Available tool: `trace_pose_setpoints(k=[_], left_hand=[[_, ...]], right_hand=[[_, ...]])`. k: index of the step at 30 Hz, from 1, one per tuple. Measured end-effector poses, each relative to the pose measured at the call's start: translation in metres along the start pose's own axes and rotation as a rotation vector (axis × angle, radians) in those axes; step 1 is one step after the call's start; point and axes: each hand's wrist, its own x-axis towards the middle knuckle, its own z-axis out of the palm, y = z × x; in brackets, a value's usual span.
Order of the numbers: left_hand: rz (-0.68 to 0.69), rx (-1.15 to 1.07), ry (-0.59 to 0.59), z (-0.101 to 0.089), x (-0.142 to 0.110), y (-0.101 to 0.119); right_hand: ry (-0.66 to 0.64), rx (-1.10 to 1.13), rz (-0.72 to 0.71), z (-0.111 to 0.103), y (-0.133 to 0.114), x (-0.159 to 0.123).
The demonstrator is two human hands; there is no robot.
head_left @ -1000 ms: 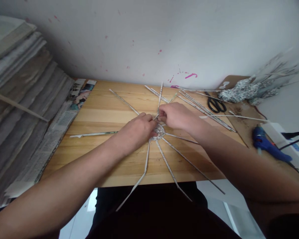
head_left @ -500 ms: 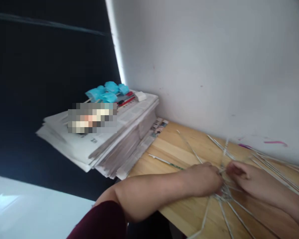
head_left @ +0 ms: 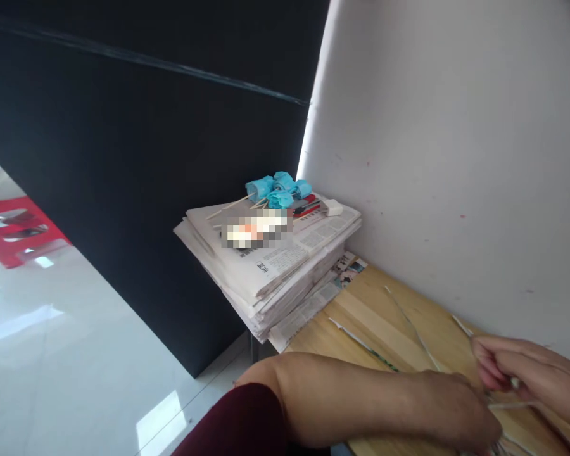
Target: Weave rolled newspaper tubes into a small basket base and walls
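My left hand (head_left: 460,415) lies low at the bottom right on the wooden table (head_left: 361,316), fingers curled down over thin rolled paper sticks (head_left: 411,326). My right hand (head_left: 527,373) is just right of it, fingers curled and pinching one pale paper stick (head_left: 508,404) that runs between the two hands. The woven centre seen earlier is out of frame below. Several loose sticks fan out across the table toward the white wall.
A thick stack of newspapers (head_left: 275,259) sits at the table's left end, with blue paper flowers on sticks (head_left: 278,189), pens and a white eraser on top. A dark wall panel stands behind, glossy white floor at left, and a red stool (head_left: 16,231) at the far left.
The view has swung left and up, away from the table centre toward the newspaper stack and floor. Both hands stay at the sticks and now sit in the bottom right corner.
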Motion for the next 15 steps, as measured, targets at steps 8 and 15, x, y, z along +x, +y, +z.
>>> trace_pose_setpoints(k=[8,15], left_hand=[[0.132,0.082,0.089,0.008,0.008,-0.006],[0.094,0.129,0.091,0.006,0.004,-0.002]], right_hand=[[-0.085,-0.326,-0.249,-0.013,-0.202,0.082],[0.067,-0.499,-0.757,0.041,-0.317,0.159]])
